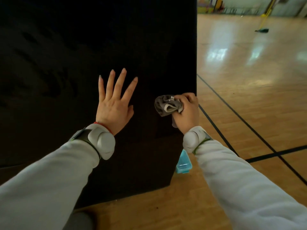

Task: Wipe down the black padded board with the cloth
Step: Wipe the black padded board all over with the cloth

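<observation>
The black padded board [93, 47] stands upright on the floor and fills the left and middle of the view. My left hand [114, 103] lies flat against its face, fingers straight and spread. To the right, my right hand [187, 110] grips a bunched grey cloth [166, 105] and holds it against the board close to its right edge. Both wrists carry pale grey bands over white sleeves.
A light blue plastic container [183, 163] sits on the wooden floor [249, 97] at the board's lower right corner, partly behind my right arm. Black court lines cross the floor. A yellow-handled mop [264, 20] lies far back right.
</observation>
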